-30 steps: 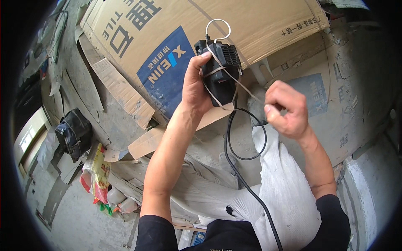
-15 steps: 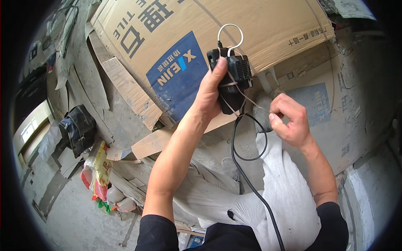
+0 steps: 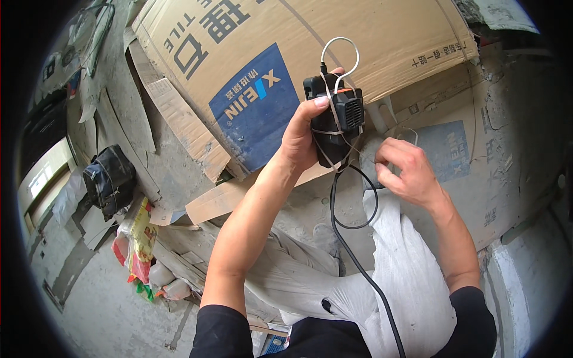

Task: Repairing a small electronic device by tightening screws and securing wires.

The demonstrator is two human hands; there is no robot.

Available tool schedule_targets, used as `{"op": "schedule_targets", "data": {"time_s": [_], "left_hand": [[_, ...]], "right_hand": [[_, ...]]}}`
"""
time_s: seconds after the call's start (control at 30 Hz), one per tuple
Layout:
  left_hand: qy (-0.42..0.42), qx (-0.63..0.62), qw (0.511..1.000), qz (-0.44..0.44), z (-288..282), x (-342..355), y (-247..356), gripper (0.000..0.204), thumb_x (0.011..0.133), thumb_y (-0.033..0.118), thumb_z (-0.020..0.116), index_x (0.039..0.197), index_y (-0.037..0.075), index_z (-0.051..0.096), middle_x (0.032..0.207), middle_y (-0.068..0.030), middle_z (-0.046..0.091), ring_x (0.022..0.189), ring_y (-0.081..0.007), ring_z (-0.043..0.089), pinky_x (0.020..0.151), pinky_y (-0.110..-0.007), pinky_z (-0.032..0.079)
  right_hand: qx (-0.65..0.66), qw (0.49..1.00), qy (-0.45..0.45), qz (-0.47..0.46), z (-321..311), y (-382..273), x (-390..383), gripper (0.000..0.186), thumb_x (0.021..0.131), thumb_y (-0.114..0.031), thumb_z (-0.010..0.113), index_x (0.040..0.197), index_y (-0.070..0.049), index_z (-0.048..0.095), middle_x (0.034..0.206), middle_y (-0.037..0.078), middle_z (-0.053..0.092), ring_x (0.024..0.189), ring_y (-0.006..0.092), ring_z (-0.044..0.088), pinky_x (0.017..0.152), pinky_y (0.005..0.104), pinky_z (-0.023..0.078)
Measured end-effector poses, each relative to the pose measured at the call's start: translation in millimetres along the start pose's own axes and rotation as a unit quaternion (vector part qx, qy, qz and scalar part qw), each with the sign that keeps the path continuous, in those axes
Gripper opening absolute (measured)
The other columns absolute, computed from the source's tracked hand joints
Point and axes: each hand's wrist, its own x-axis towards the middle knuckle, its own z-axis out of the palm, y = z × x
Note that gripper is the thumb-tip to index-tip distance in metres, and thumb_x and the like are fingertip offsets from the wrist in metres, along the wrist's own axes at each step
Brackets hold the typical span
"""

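My left grip (image 3: 301,132) clasped a black device (image 3: 338,113).
Right of the device, my right grip (image 3: 409,170) was curled, contents unclear.

Black device (image 3: 351,113): turned slightly; orange strip (image 3: 344,90) newly visible near its top. Left hand (image 3: 300,134): one fingertip now showing past the device's top edge. Right hand (image 3: 410,173): drawn nearer, at the device's lower right. Thin pale strand (image 3: 415,134): formerly straight between device and right hand; now loosely curled, right of the device.

Most fingers of the left hand (image 3: 300,134) are hidden behind the black device (image 3: 352,111); the near edge cuts off the cable (image 3: 365,275).
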Motion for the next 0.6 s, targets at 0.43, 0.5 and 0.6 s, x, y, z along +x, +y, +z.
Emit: {"op": "schedule_targets", "data": {"time_s": [0.43,0.5,0.6], "left_hand": [[0.004,-0.014,0.999,0.034,-6.4,-1.7,1.3,0.097,0.100,0.046,0.082,0.181,0.014,0.039,0.131,-0.0090,0.075,0.116,-0.0263,0.080,0.102,-0.046,0.070],[0.000,-0.019,0.999,0.044,-5.1,-0.2,3.7,0.094,0.104,0.049,0.081,0.180,0.014,0.040,0.129,-0.0052,0.071,0.117,-0.0236,0.078,0.103,-0.046,0.069],[0.006,-0.020,0.997,0.069,-3.5,-4.4,7.0,0.088,0.108,0.052,0.079,0.179,0.016,0.042,0.132,-0.0057,0.072,0.119,-0.0228,0.078,0.105,-0.047,0.068]], "right_hand": [[-0.053,0.996,-0.007,-0.070,5.1,-10.1,7.6,0.009,0.084,-0.006,0.073,0.086,-0.002,0.065,0.087,0.015,0.065,0.081,0.0383,0.069,0.075,0.0489,0.057],[-0.059,0.994,0.059,-0.068,3.5,-8.7,8.1,0.010,0.083,-0.005,0.073,0.085,-0.002,0.064,0.086,0.015,0.064,0.078,0.0376,0.067,0.074,0.0488,0.056],[-0.073,0.991,0.082,-0.072,1.7,-8.3,12.9,0.011,0.082,-0.003,0.074,0.085,-0.002,0.063,0.086,0.014,0.064,0.078,0.0368,0.067,0.074,0.0479,0.056]]}}
